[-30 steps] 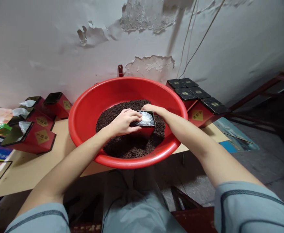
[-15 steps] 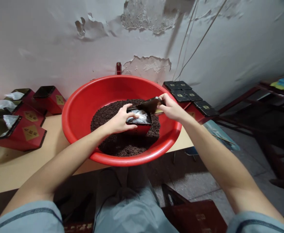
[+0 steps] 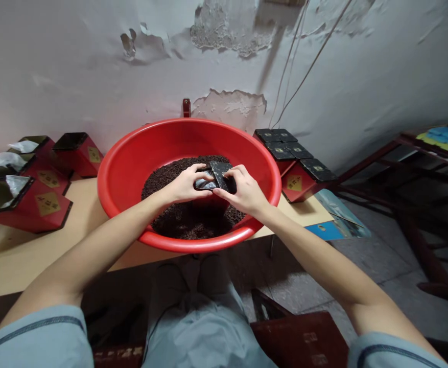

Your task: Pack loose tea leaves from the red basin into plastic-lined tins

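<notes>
A big red basin (image 3: 132, 153) stands on the wooden table, with a heap of dark loose tea (image 3: 170, 220) inside. A red tin sits in the tea, mostly hidden by both hands. My left hand (image 3: 183, 185) is closed around the tin's left side. My right hand (image 3: 242, 193) grips a black lid (image 3: 219, 173) and holds it on top of the tin's mouth. A bit of silvery liner (image 3: 204, 183) shows between the two hands.
Several open red tins with silver liners (image 3: 24, 197) lie at the left of the table. Lidded red tins with black tops (image 3: 298, 158) stand at the right against the peeling wall. A red metal frame (image 3: 419, 153) stands at the right. Blue printed sheets (image 3: 336, 225) lie at the table's right edge.
My right hand brought the black lid from the basin's right side down over the tin. The left hand kept its hold on the tin.
</notes>
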The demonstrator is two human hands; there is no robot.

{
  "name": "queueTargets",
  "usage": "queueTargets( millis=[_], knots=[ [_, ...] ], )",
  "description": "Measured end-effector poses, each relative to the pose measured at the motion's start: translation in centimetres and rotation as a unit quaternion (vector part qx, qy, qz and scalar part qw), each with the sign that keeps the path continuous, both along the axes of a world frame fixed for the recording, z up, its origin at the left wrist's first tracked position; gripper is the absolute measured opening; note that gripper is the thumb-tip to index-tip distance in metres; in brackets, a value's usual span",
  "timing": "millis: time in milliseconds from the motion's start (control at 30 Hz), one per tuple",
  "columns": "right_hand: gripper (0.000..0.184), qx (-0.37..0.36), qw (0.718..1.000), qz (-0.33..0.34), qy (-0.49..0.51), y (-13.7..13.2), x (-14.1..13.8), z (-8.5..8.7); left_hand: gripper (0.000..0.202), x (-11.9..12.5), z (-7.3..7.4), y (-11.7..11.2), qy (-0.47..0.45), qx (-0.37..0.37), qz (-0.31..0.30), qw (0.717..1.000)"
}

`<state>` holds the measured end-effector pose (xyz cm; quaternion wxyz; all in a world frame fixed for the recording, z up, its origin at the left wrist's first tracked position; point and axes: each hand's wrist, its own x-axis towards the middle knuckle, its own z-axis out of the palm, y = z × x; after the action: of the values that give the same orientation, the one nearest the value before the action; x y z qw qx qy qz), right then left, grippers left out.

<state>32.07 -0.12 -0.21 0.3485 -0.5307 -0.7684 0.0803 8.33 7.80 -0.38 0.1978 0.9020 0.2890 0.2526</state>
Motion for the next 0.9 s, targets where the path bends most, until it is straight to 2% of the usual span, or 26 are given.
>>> queueTargets(
  millis=[133, 233, 300, 367, 467, 600, 667, 767, 900],
  knots=[
    [0.046, -0.058, 0.997, -0.044, -0.023, 0.1, -0.2, 1.1, 0.043, -0.1, 0.2, 0.0, -0.008, -0.001, -0.002, 1.0],
    [0.055, -0.161, 0.986, -0.022, -0.035, 0.4, 0.9, 2.3, 0.044, 0.0, 0.4, -0.1, -0.007, -0.011, 0.008, 1.0],
    [0.062, -0.205, 0.979, -0.001, -0.008, 1.0, 1.8, 2.7, 0.042, 0.1, 0.4, -0.1, -0.016, -0.021, 0.014, 1.0],
    [0.074, -0.212, 0.976, 0.021, 0.051, 1.7, 2.5, 2.6, 0.04, 0.1, 0.2, 0.1, -0.034, -0.033, 0.009, 0.999],
    [0.088, -0.203, 0.966, 0.103, 0.12, 3.1, 3.0, 2.1, 0.043, 0.3, -0.3, 0.2, -0.067, -0.057, 0.0, 0.996],
    [0.082, -0.159, 0.967, 0.191, 0.06, 4.2, 2.7, 1.5, 0.053, 0.1, -0.5, 0.1, -0.109, -0.142, 0.014, 0.984],
    [0.078, -0.128, 0.972, 0.195, 0.008, 4.4, 2.3, 1.2, 0.044, -0.3, 0.0, 0.3, -0.129, -0.221, -0.015, 0.967],
    [0.083, -0.088, 0.98, 0.166, -0.073, 4.2, 1.6, 0.4, 0.029, -1.2, 0.6, 1.1, -0.15, -0.36, -0.082, 0.917],
    [0.089, -0.07, 0.973, 0.148, -0.16, 4.1, 1.4, -0.3, 0.015, -1.7, 0.7, 2.1, -0.22, -0.468, -0.057, 0.854]
  ],
)
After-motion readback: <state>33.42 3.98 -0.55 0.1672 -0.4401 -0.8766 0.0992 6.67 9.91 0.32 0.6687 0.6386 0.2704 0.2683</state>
